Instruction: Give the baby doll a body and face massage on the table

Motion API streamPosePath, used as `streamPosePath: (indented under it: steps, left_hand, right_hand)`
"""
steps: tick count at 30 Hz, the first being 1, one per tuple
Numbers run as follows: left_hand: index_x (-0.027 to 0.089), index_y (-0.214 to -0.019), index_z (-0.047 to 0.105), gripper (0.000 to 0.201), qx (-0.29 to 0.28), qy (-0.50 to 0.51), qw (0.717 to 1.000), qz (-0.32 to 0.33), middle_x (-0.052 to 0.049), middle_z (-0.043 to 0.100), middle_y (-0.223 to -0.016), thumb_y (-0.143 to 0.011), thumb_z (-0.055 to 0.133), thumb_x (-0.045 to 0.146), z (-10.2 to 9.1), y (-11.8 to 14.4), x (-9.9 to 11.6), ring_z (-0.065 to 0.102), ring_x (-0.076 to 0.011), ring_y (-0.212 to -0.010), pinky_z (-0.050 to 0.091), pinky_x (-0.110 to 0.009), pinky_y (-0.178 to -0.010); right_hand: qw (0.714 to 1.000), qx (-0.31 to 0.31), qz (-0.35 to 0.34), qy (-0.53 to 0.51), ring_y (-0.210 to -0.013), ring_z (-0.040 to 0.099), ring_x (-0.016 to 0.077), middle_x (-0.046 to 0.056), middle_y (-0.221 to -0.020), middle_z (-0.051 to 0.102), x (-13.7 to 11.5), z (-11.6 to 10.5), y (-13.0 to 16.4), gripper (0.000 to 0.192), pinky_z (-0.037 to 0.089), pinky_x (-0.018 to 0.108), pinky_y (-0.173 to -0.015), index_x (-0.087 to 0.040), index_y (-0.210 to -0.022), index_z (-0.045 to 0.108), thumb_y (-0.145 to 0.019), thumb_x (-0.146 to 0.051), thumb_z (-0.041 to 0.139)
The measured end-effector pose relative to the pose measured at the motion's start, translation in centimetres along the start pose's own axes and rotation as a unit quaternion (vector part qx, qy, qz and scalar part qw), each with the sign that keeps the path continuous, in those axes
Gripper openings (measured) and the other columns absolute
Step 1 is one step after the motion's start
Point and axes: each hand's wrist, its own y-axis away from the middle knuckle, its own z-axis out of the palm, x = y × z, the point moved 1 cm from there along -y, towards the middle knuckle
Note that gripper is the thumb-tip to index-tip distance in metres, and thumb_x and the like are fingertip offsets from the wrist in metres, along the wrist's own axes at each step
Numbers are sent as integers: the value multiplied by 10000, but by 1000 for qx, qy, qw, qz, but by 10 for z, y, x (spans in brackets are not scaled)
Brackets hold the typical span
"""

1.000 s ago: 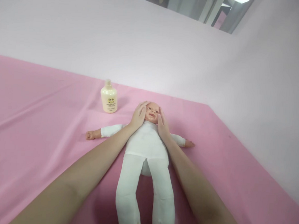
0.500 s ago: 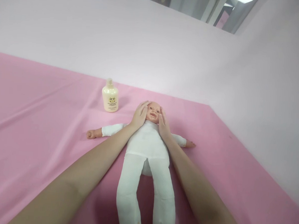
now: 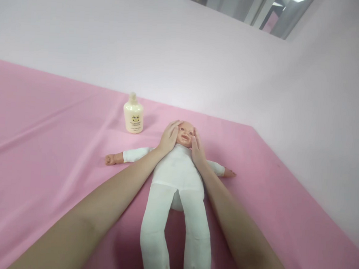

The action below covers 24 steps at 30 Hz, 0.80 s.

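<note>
We see the doll point(image 3: 177, 171) lying on its back on the pink sheet point(image 3: 45, 142), legs toward us. Our left hand point(image 3: 168, 139) and right hand point(image 3: 198, 150) lie flat, fingers extended, cupping its head point(image 3: 184, 135) from both sides without gripping. A cream bottle point(image 3: 133, 115) stands upright at ten o'clock from the head, apart.
</note>
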Motion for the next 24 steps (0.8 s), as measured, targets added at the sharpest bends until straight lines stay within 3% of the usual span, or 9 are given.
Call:
streamPosePath:
  steps: [9, 24]
  left_hand:
    - [229, -1271, 564, 470, 5, 4, 1000, -6, -68, 553, -1360, -999, 247, 444, 1, 1, 2, 463, -184, -1322, 315, -415, -1184]
    - [217, -1266, 569, 472, 1, 7, 1000, -1, -73, 560, -1351, -1000, 249, 440, 2, 0, 3, 461, -183, -1325, 321, -409, -1182]
  right_hand:
    - [1000, 1, 6, 2, -1466, 240, 143, 9, -1578, 283, 0, 0, 0, 628, 163, 371, -1237, -244, -1487, 299, -951, -570, 332]
    - [1000, 0, 12, -3, -1465, 245, 174, 12, -1580, 280, -3, -1, 1, 640, 180, 366, -1231, -236, -1493, 289, -948, -567, 346]
